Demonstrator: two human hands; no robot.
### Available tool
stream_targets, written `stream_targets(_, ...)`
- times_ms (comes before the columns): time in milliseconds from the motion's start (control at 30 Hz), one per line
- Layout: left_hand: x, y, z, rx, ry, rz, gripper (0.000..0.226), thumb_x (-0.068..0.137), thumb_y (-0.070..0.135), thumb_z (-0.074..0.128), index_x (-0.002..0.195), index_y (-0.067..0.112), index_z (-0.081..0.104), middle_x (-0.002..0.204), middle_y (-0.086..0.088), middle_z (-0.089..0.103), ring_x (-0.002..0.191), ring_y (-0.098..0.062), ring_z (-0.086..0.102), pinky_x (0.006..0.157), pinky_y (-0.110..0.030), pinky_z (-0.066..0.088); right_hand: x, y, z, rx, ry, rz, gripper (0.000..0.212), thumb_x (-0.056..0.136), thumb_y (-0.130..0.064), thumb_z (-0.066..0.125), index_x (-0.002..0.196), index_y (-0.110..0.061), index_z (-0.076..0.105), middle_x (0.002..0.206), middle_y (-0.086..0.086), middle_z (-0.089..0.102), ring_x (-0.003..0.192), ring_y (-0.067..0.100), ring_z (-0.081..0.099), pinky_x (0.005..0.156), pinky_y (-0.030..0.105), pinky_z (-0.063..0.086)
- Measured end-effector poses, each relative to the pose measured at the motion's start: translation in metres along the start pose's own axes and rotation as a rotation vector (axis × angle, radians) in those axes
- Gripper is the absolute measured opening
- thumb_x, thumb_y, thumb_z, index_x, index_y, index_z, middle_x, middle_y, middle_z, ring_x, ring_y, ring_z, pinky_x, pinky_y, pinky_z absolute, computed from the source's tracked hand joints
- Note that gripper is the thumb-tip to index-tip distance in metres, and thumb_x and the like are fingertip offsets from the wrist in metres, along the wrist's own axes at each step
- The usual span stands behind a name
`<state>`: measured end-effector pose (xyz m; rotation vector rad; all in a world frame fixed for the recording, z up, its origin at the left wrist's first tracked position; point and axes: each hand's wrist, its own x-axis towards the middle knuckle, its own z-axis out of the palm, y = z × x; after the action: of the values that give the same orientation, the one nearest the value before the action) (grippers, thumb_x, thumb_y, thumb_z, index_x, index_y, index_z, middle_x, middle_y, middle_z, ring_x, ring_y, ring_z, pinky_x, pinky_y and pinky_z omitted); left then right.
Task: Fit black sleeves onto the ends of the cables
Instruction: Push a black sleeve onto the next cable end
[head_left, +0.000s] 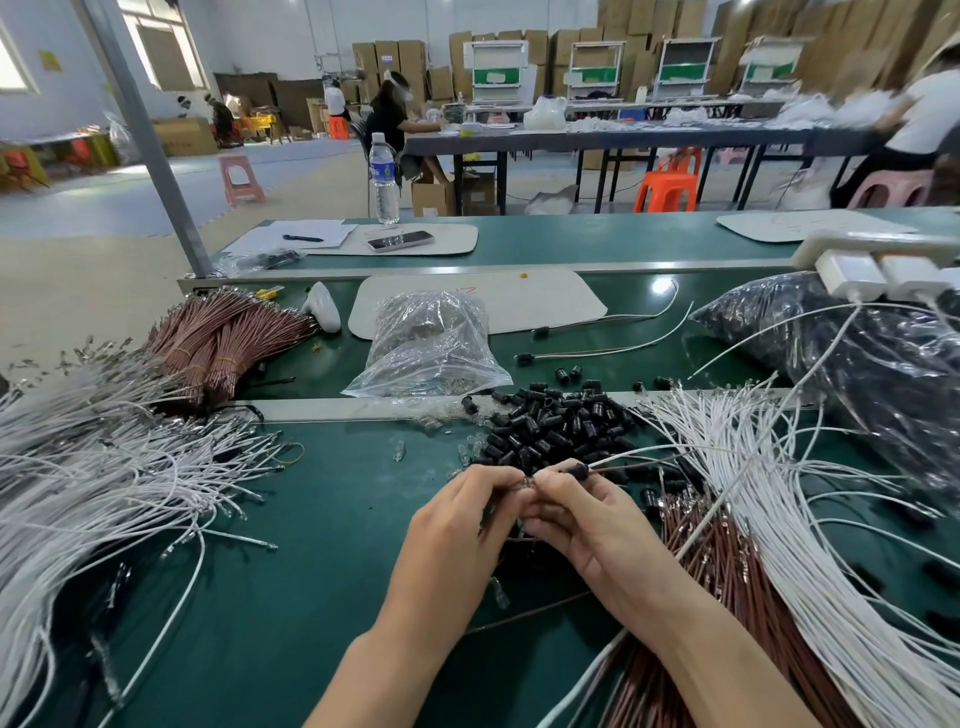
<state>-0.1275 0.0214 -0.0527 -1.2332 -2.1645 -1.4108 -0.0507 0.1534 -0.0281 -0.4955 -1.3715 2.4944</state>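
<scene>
Both hands meet over the green bench just in front of a heap of loose black sleeves (556, 423). My left hand (467, 514) pinches the metal cable ends (525, 483) between its fingertips. My right hand (582, 512) grips a black sleeve (577, 472) threaded on a white cable and a brown cable (644, 456) that run off to the right. White cables (769, 483) and brown cables (727, 566) lie in bundles at the right.
A big pile of white cables (88, 467) covers the left, with a brown bundle (218, 338) behind it. A clear bag of small parts (431, 348) sits beyond the sleeves, a dark plastic bag (857, 353) at the right. Finished cables (613, 351) lie farther back.
</scene>
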Motion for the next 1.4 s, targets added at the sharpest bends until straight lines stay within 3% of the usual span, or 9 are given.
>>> stream_targets(100,0.0,-0.002,-0.001,0.01,-0.007,0.015,0.014,0.095,0.026,0.067,0.109,0.029,0.064,0.1,0.019,0.066,0.091,0.0,0.065,0.077,-0.021,0.052,0.0,-0.001,0.0,-0.016,-0.014,0.0,0.027,0.097,-0.007,0.061,0.075,-0.011,0.076,0.081,0.014,0.072,0.068,0.014,0.07,0.062,0.021,0.058)
stream_targets(233,0.002,-0.002,-0.002,0.018,-0.026,0.056,0.015,0.099,0.026,0.065,0.114,0.026,0.064,0.102,0.019,0.063,0.091,-0.003,0.065,0.075,-0.026,0.053,0.0,-0.001,0.0,-0.036,-0.023,0.006,0.014,0.084,-0.021,0.072,0.081,-0.008,0.078,0.084,0.014,0.073,0.072,0.015,0.071,0.064,0.021,0.059)
stream_targets(400,0.003,-0.001,-0.006,0.042,-0.003,0.067,0.009,0.098,0.028,0.065,0.106,0.027,0.06,0.098,0.017,0.06,0.087,-0.004,0.063,0.073,-0.022,0.052,0.001,0.001,-0.001,-0.008,-0.014,-0.003,0.055,0.074,-0.04,0.076,0.111,-0.001,0.068,0.089,0.013,0.075,0.073,0.017,0.072,0.064,0.023,0.059)
stream_targets(467,0.003,0.0,-0.007,0.044,0.016,0.055,0.01,0.099,0.034,0.062,0.103,0.025,0.061,0.096,0.017,0.059,0.087,-0.003,0.061,0.073,-0.018,0.05,0.002,0.0,-0.003,0.038,0.038,-0.03,0.049,0.078,-0.044,0.071,0.108,-0.005,0.073,0.089,0.016,0.075,0.074,0.02,0.072,0.063,0.025,0.06)
stream_targets(600,0.002,0.002,-0.007,0.027,0.016,0.018,0.011,0.099,0.035,0.063,0.102,0.025,0.062,0.093,0.018,0.059,0.088,-0.002,0.06,0.073,-0.013,0.047,0.001,0.0,-0.004,0.067,0.061,-0.06,0.029,0.083,-0.035,0.067,0.094,-0.013,0.082,0.09,0.015,0.075,0.076,0.018,0.074,0.064,0.023,0.059)
stream_targets(800,0.002,0.0,-0.004,-0.06,-0.02,-0.013,0.012,0.096,0.026,0.066,0.105,0.032,0.062,0.098,0.021,0.063,0.093,-0.001,0.064,0.078,-0.008,0.046,-0.002,0.001,-0.003,0.05,-0.047,-0.018,0.033,0.082,-0.032,0.071,0.103,-0.009,0.08,0.098,0.015,0.076,0.082,0.017,0.074,0.071,0.025,0.06)
stream_targets(1067,0.004,-0.008,-0.001,-0.125,0.014,-0.049,0.019,0.092,0.022,0.07,0.105,0.036,0.067,0.1,0.025,0.068,0.094,-0.002,0.068,0.078,-0.014,0.052,0.001,0.005,-0.004,0.036,-0.081,-0.015,0.035,0.08,-0.034,0.074,0.107,-0.011,0.079,0.094,0.014,0.075,0.08,0.016,0.072,0.071,0.024,0.059)
stream_targets(1267,0.004,-0.012,-0.001,-0.039,-0.004,-0.121,0.015,0.098,0.032,0.061,0.11,0.041,0.06,0.101,0.023,0.066,0.094,-0.002,0.065,0.079,-0.015,0.049,0.003,0.005,-0.005,0.014,0.116,-0.182,0.026,0.073,-0.024,0.08,0.098,-0.017,0.082,0.09,0.007,0.075,0.085,0.014,0.073,0.071,0.022,0.059)
stream_targets(1400,0.003,-0.009,0.0,-0.031,-0.135,-0.174,0.027,0.099,0.062,0.042,0.121,0.049,0.049,0.107,0.025,0.065,0.098,0.002,0.061,0.082,-0.02,0.049,0.001,0.007,-0.001,-0.126,0.109,-0.219,0.018,0.076,-0.022,0.079,0.094,-0.018,0.081,0.095,0.011,0.078,0.091,0.021,0.076,0.072,0.022,0.059)
